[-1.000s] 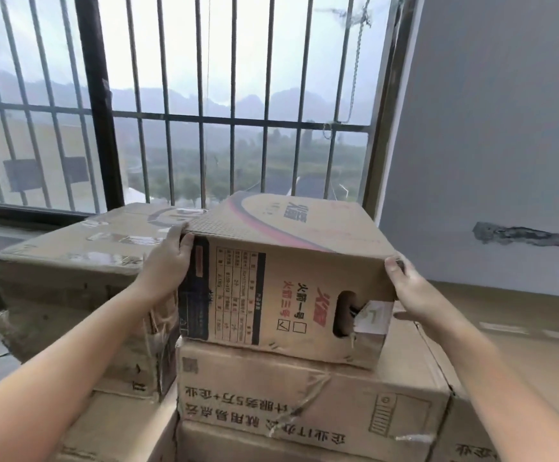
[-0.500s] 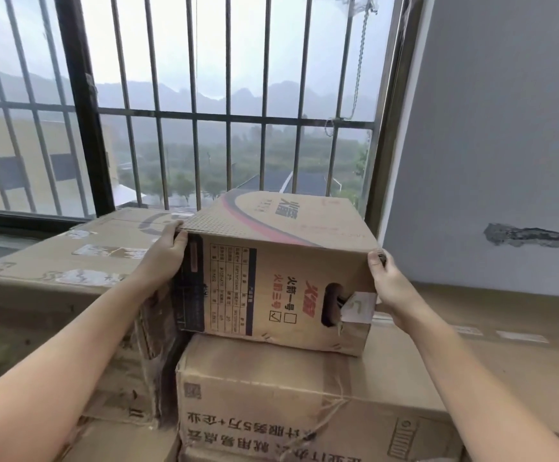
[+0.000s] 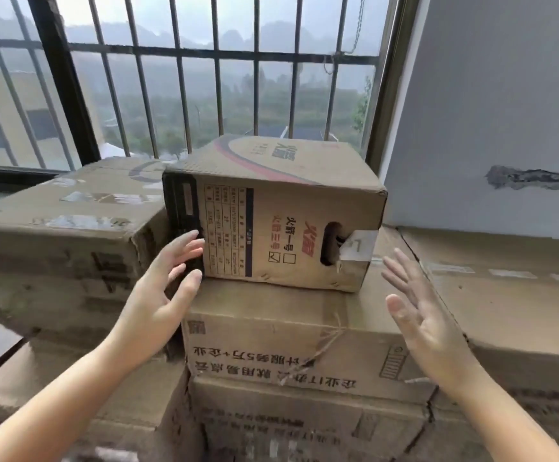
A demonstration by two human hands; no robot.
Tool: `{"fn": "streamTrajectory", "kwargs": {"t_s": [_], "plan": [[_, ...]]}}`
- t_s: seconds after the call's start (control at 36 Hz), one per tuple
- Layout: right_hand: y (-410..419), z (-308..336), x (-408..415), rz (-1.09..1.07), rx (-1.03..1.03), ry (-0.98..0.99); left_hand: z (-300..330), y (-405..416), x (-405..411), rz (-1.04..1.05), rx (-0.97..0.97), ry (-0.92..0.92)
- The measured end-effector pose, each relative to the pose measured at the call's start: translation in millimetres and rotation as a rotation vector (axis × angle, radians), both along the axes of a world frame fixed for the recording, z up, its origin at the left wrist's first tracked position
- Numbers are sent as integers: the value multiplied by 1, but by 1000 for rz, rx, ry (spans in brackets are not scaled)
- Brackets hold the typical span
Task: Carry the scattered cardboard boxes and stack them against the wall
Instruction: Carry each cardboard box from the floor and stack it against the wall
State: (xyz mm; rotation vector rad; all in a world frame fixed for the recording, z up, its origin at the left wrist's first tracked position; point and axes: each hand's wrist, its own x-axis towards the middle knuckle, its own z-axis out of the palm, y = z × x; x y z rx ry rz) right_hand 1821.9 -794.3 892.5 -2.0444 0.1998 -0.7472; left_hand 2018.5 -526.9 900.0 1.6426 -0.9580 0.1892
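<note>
Top box: a small brown box with red and black writing – it sits on top of the stack, a little crooked, with its far end near the window bars.
Hole in the box: a dark handle hole on the front, with a torn flap of tape hanging just beside it.
Box under it: a wider brown box with upside-down writing and a bit of string across its front.
Left hand: fingers out straight and spread. It holds nothing. The fingertips are right at the top box's dark left corner – I cannot tell if they touch it.
Right hand: flat and wide, palm facing left, holding nothing. It is in the air, apart from the top box.
Left pile: a big worn box with shiny tape on top, just beside the top box.
Right pile: another big flat box, low against the grey wall.
Wall mark: a rough dark patch on the wall.
</note>
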Motion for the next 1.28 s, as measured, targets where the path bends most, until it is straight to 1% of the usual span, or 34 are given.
{"fn": "streamTrajectory", "kwargs": {"t_s": [0.14, 0.28, 0.39, 0.5, 0.58, 0.67, 0.75, 0.89, 1.06, 1.19, 1.22, 1.28], "plan": [[41, -59, -45, -29, 160, 59, -69, 19, -47, -133, 68, 207], [95, -118, -81, -121, 338, 180, -120, 40, -85, -186, 135, 400], [152, -152, -102, -263, 509, 227, -146, 66, -101, -181, 188, 530], [213, -170, -113, -457, 695, 190, -163, 102, -102, -182, 236, 618], [252, -171, -120, -620, 777, 148, -172, 126, -99, -210, 274, 631], [280, -171, -136, -764, 795, 125, -180, 142, -98, -245, 332, 637], [304, -176, -155, -907, 802, 89, -186, 145, -100, -323, 433, 642], [344, -185, -183, -1089, 824, 53, -188, 129, -111, -534, 616, 639], [401, -183, -220, -1350, 836, -65, -184, 111, -149, -791, 723, 533], [463, -181, -265, -1603, 860, -165, -187, 104, -202, -1013, 793, 447], [470, -182, -270, -1631, 872, -172, -186, 103, -206, -1030, 799, 441], [502, -179, -291, -1730, 901, -212, -187, 106, -237, -1128, 836, 417]]}}
